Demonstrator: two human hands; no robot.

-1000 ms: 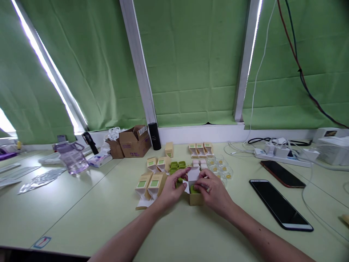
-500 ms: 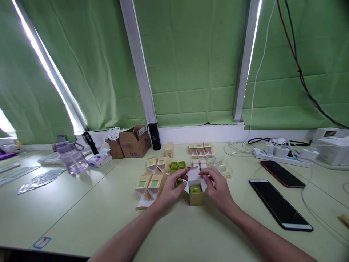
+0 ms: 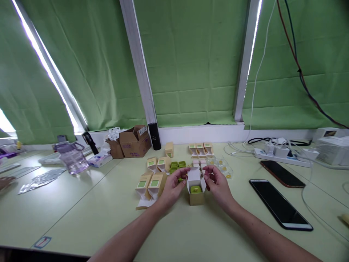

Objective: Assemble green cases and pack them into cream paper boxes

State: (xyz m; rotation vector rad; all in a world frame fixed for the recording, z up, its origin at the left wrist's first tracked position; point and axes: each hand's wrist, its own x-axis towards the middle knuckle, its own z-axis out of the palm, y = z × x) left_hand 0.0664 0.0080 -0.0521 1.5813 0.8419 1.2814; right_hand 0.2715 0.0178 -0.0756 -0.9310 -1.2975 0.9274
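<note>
A small kraft cardboard box (image 3: 196,199) with a white inside stands on the table in front of me, its top and side flaps raised. Down in it sits a green square container (image 3: 195,189). At the box's left flap is my left hand (image 3: 173,186), index finger and thumb holding its edge. My right hand (image 3: 218,185) pinches the edge of the right flap. Several open kraft boxes (image 3: 156,185) with green labels stand left of my left hand. Behind the hands are green containers (image 3: 173,165), pale pink pieces (image 3: 202,162) and clear cups with yellow spots (image 3: 224,168).
Two phones (image 3: 280,203) lie at the right, below a power strip (image 3: 283,157) with chargers and cables. A brown carton (image 3: 135,142), a black cylinder (image 3: 154,136) and a purple-lidded jug (image 3: 72,158) stand toward the back left. Another person's hand (image 3: 5,182) shows at the left edge.
My right hand has shifted slightly from the raised lid to the right flap, which now stands more upright. The left flap is raised too. Another person's hand has appeared at the far left.
</note>
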